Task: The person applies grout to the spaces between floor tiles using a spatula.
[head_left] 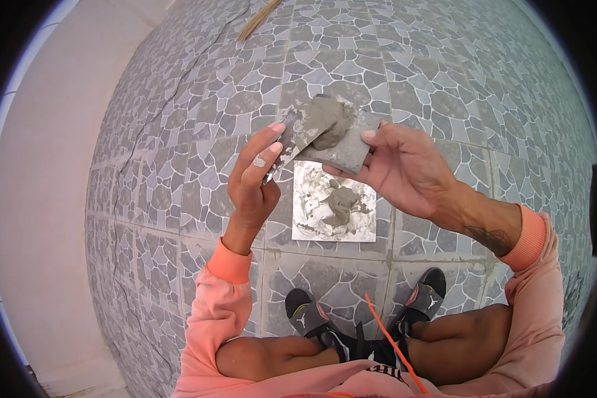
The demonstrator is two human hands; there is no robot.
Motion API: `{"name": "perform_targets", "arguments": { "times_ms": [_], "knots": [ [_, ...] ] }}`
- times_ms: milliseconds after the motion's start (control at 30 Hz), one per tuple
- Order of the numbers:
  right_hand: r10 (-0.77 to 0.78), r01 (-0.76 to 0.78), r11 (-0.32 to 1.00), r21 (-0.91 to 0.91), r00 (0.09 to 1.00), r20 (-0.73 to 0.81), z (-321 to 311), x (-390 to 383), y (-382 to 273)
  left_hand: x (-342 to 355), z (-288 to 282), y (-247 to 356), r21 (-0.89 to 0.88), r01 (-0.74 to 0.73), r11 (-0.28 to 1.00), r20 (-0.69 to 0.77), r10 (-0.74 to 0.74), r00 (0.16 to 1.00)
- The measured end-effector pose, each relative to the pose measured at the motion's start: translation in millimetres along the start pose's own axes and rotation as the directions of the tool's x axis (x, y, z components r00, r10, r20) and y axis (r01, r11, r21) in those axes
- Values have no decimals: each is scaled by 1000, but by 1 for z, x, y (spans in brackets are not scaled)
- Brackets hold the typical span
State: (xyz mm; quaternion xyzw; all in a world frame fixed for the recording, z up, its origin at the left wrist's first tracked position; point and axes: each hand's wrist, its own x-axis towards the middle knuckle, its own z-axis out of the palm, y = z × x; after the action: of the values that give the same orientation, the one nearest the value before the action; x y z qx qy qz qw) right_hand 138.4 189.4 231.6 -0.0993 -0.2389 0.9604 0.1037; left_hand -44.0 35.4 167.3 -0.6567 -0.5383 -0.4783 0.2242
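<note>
My left hand (251, 176) grips the lower left end of a thin flat plate (302, 127) smeared with wet grey mortar; whether it is a scraper or a piece of tile, I cannot tell. A flat grey slab (351, 154) rests in my right hand (411, 166), thumb on its right edge and fingers underneath. The plate lies tilted over the slab's left part, and a lump of mortar (330, 136) sits where they meet. Below both hands, a white square board (301, 232) on the floor carries another heap of mortar (342, 202).
The floor (444, 79) has a grey stone pattern with pale joints. A pale wall (53, 199) runs along the left, and a dark cord (138, 136) lies near it. Straw-coloured bristles (259, 20) show at the top. My sandalled feet (308, 312) are close behind the board.
</note>
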Motion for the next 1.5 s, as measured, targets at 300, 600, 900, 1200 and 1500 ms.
{"name": "perform_targets", "arguments": {
  "times_ms": [300,600,900,1200,1500],
  "knots": [
    [22,-22,1000,9,1000,-4,-1,0,-1,-2,-4,-2,22,1,1000,8,-1,1000],
    [14,-14,1000,-24,1000,-6,-2,2,-1,-12,-9,-9,65,48,997,39,-51,998],
    [-10,10,999,-45,1000,2,-3,2,-11,-19,-18,-16,197,36,980,68,-50,996],
    [-40,24,988,-149,994,-103,-24,9,-22,-21,-17,-5,102,505,857,-73,-500,863],
    [156,-183,948,-261,980,-119,-56,17,-16,7,-19,7,-706,708,26,294,-899,325]
  ]
}}
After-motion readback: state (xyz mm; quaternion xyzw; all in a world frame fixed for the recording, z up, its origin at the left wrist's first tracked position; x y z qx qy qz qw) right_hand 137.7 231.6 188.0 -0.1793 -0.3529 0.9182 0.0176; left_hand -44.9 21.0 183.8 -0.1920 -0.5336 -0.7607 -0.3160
